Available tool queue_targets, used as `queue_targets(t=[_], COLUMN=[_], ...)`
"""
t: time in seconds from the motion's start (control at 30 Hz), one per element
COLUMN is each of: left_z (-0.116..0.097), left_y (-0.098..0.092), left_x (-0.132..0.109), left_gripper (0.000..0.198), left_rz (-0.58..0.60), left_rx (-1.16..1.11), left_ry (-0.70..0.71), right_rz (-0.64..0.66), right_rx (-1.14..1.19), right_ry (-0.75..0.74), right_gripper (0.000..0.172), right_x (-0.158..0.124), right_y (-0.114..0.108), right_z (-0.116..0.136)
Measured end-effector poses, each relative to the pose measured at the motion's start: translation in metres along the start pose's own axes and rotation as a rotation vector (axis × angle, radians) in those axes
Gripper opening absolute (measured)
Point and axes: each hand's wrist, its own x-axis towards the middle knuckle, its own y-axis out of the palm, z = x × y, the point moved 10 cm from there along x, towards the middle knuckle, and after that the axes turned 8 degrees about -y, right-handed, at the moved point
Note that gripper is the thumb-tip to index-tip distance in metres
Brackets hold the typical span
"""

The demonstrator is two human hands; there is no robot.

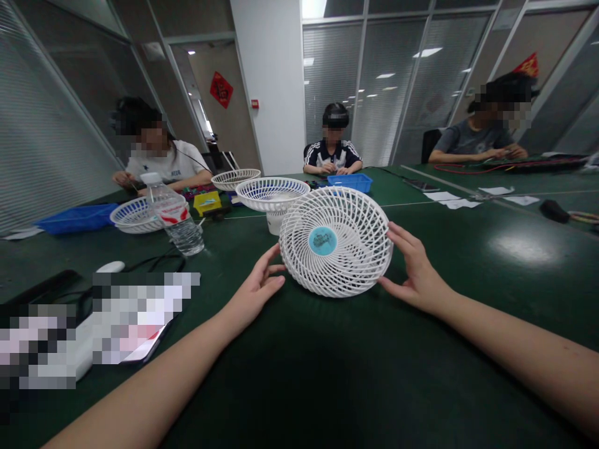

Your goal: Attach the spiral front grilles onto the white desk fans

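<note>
A white round fan grille (336, 241) with a blue centre badge stands tilted on the green table, facing me. My left hand (256, 292) touches its left rim with fingers stretched and spread. On the right rim, my right hand (415, 272) rests with fingers curved along the edge. Both hands steady the grille from either side. Right behind it stands a white fan base carrying another grille (272, 194).
A water bottle (172, 215) stands left of centre. More white grilles (135, 216) and blue trays (350, 182) lie farther back. Blurred items and a phone lie at the near left. Three other people sit working at the table's far side. Papers (456, 198) lie right.
</note>
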Motion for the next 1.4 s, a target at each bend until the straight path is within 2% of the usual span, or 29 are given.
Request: queue_targets(t=[0.2,0.4,0.57,0.67,0.8,1.13,1.2,1.27,1.33,1.4], left_z=[0.011,0.012,0.019,0.025,0.030,0.027,0.022,0.010,-0.005,-0.013], left_y=[-0.001,-0.005,-0.010,-0.009,-0.006,0.000,0.000,-0.003,-0.010,-0.014], left_x=[0.004,0.005,0.007,0.008,0.008,0.006,0.006,0.004,0.001,-0.002], left_gripper=[0.069,0.067,0.064,0.064,0.073,0.075,0.070,0.067,0.067,0.067], left_rz=[-0.003,-0.028,-0.054,-0.033,0.013,0.039,0.028,-0.041,-0.158,-0.242], left_rx=[-0.030,-0.021,-0.026,-0.003,0.036,0.179,0.219,0.358,0.573,0.776], left_ry=[-0.052,-0.069,-0.089,-0.138,-0.198,-0.200,-0.153,-0.047,0.076,0.156], right_rz=[-0.007,-0.001,0.038,0.061,0.025,-0.022,-0.054,-0.057,0.042,0.184], right_rx=[0.045,0.082,0.062,0.047,0.065,0.161,0.293,0.438,0.509,0.505], right_ry=[0.006,0.023,0.035,0.041,0.042,0.078,0.159,0.294,0.405,0.439], right_gripper=[0.088,0.088,0.094,0.095,0.093,0.089,0.083,0.068,0.056,0.053], right_x=[-0.001,-0.003,-0.002,-0.001,-0.001,-0.004,-0.009,-0.018,-0.025,-0.030], right_y=[0.001,0.004,0.006,0.007,0.003,0.003,0.006,0.015,0.032,0.047], right_z=[-0.003,-0.006,-0.004,-0.004,-0.004,-0.010,-0.022,-0.039,-0.052,-0.056])
